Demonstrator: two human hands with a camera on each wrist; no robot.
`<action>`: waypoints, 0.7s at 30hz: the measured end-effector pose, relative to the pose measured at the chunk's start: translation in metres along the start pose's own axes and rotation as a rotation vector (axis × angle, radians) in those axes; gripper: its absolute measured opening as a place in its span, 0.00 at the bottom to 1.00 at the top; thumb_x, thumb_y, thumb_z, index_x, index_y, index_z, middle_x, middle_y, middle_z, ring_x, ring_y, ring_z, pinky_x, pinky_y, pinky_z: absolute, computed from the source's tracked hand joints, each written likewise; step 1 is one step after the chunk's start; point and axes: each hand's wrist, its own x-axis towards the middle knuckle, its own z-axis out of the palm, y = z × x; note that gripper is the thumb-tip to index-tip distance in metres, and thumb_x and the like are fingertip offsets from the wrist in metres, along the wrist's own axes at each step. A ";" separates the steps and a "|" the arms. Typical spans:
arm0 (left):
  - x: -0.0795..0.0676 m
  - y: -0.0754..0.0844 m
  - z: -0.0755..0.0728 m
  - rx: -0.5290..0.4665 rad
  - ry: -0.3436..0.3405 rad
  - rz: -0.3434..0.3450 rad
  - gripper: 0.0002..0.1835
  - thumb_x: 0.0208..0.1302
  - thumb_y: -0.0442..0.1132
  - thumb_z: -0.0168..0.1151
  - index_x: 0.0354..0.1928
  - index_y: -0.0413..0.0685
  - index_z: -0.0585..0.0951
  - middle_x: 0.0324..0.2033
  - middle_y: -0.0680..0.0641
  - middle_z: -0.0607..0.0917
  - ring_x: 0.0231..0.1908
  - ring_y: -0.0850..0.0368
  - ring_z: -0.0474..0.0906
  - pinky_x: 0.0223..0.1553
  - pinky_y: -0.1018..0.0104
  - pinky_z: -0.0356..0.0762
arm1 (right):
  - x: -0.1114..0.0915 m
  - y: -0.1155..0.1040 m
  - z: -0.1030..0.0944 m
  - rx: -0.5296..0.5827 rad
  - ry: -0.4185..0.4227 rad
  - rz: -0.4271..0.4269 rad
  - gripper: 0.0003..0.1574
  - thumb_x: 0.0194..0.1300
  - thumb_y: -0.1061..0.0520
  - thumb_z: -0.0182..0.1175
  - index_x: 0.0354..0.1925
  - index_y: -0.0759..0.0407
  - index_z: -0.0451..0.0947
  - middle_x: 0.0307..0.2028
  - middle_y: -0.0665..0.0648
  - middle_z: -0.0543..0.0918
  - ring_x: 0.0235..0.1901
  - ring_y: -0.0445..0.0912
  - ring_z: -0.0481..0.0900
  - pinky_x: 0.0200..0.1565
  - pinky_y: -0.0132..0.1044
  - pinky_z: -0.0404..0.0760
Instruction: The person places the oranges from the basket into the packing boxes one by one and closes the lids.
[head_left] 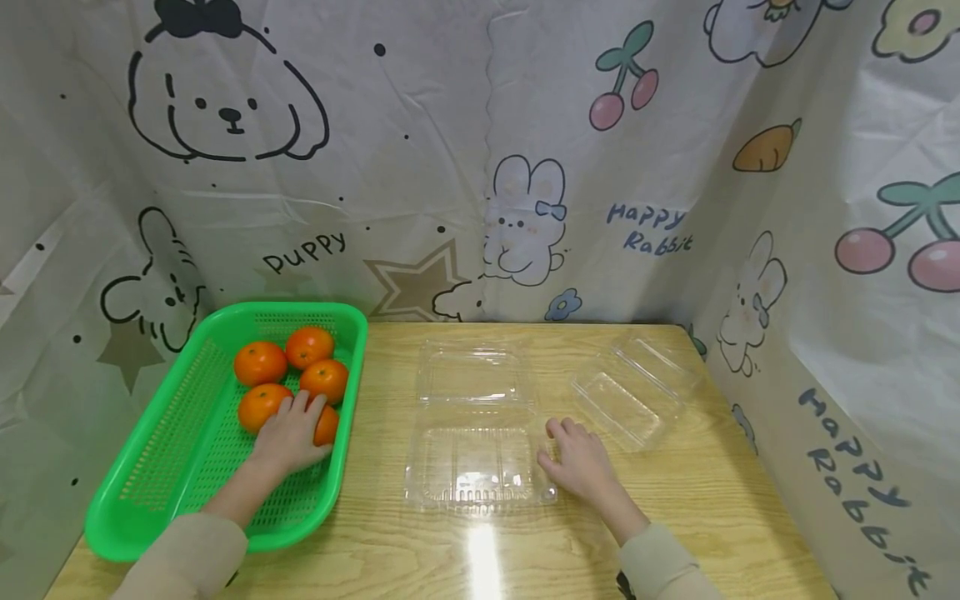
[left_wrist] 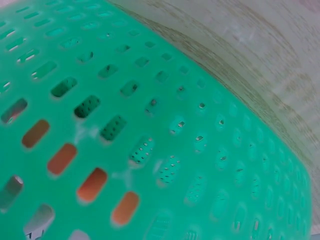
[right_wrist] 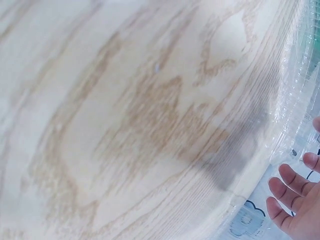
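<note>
My left hand [head_left: 292,437] reaches into the green basket [head_left: 358,358], its fingers curled over a mandarin orange [head_left: 326,427] at the basket's right side. More mandarins [head_left: 260,364] sit just beyond and beside that hand. In the left wrist view the basket's slotted wall [left_wrist: 115,75] fills most of the frame, and orange skin shows through a few slots; the hand's hold is hidden there. Over the right edge of an opened clear plastic clamshell box [head_left: 472,417], my right hand [head_left: 583,462] hovers with relaxed, bent fingers and holds nothing.
A second clear plastic clamshell box [head_left: 630,392] lies opened at the back right of the wooden table [head_left: 390,550]. Printed cloth [head_left: 420,167] hangs behind the table and along both sides. The basket stands at the table's left edge.
</note>
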 end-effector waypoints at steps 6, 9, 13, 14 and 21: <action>0.000 -0.002 0.001 -0.010 -0.005 -0.014 0.39 0.44 0.47 0.68 0.56 0.33 0.66 0.49 0.30 0.66 0.46 0.34 0.65 0.35 0.43 0.73 | 0.000 0.000 0.000 -0.002 -0.006 0.007 0.20 0.57 0.44 0.54 0.42 0.56 0.70 0.33 0.52 0.73 0.31 0.47 0.71 0.29 0.38 0.69; 0.000 -0.002 -0.002 -0.023 0.006 -0.020 0.39 0.44 0.47 0.68 0.56 0.33 0.66 0.49 0.28 0.66 0.46 0.33 0.64 0.36 0.41 0.73 | 0.000 0.000 0.001 -0.001 -0.012 0.009 0.20 0.57 0.44 0.53 0.43 0.56 0.70 0.33 0.52 0.73 0.31 0.47 0.70 0.29 0.38 0.69; 0.000 -0.001 -0.007 -0.035 0.026 -0.023 0.38 0.45 0.48 0.67 0.56 0.32 0.66 0.49 0.28 0.66 0.47 0.32 0.64 0.36 0.40 0.73 | 0.001 0.000 0.001 -0.008 -0.021 0.012 0.21 0.57 0.44 0.53 0.43 0.55 0.70 0.33 0.52 0.73 0.31 0.46 0.70 0.29 0.37 0.68; 0.000 -0.001 -0.008 -0.038 0.032 -0.022 0.38 0.45 0.48 0.66 0.56 0.32 0.66 0.49 0.28 0.66 0.46 0.32 0.64 0.36 0.40 0.73 | 0.001 0.000 0.001 -0.011 -0.022 0.014 0.21 0.57 0.44 0.53 0.43 0.55 0.70 0.33 0.52 0.73 0.31 0.46 0.70 0.29 0.38 0.68; 0.002 0.000 -0.017 -0.054 0.070 -0.028 0.40 0.45 0.49 0.65 0.56 0.30 0.65 0.48 0.28 0.66 0.45 0.32 0.64 0.38 0.39 0.71 | 0.002 0.000 0.002 -0.021 -0.035 0.026 0.21 0.58 0.43 0.52 0.44 0.55 0.69 0.35 0.53 0.74 0.34 0.48 0.72 0.31 0.40 0.70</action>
